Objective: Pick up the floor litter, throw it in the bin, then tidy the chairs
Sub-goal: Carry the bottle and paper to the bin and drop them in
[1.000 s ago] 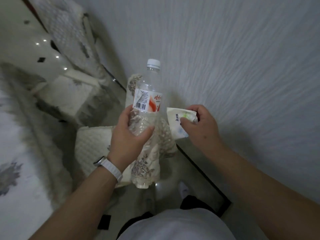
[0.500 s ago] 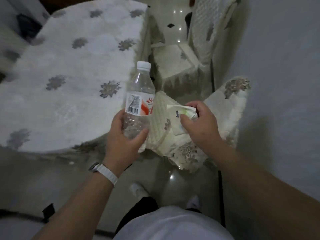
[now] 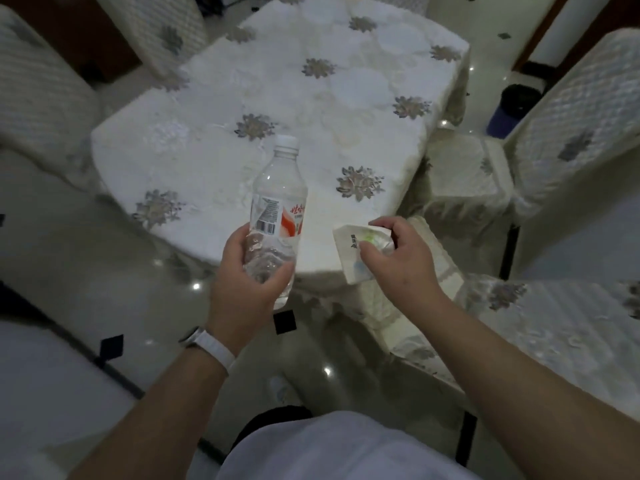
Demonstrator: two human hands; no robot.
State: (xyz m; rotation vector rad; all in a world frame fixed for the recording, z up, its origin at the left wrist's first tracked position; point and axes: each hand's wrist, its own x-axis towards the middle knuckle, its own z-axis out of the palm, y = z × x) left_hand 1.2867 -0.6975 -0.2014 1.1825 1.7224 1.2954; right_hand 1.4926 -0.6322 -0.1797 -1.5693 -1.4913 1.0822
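My left hand (image 3: pixel 247 292) grips the lower half of an empty clear plastic bottle (image 3: pixel 278 199) with a white cap and a red-and-white label, held upright. My right hand (image 3: pixel 398 261) pinches a crumpled white paper wrapper (image 3: pixel 349 251) with green print. Both hands hover over the near edge of the cloth-covered table (image 3: pixel 294 109). A dark bin (image 3: pixel 512 109) with a blue base stands on the floor at the far right, behind a chair. Covered chairs stand at the right (image 3: pixel 568 140), the near right (image 3: pixel 540 327) and the far left (image 3: pixel 38 84).
A fourth covered chair (image 3: pixel 156 32) stands at the far side of the table. Glossy pale floor tiles with small black diamonds (image 3: pixel 110 346) lie to my left. A dark doorway edge shows at the top right.
My view has swung from the wall and chair corner round to the table; the bin has come into sight at the far right. Both hands keep hold of the bottle and the wrapper.
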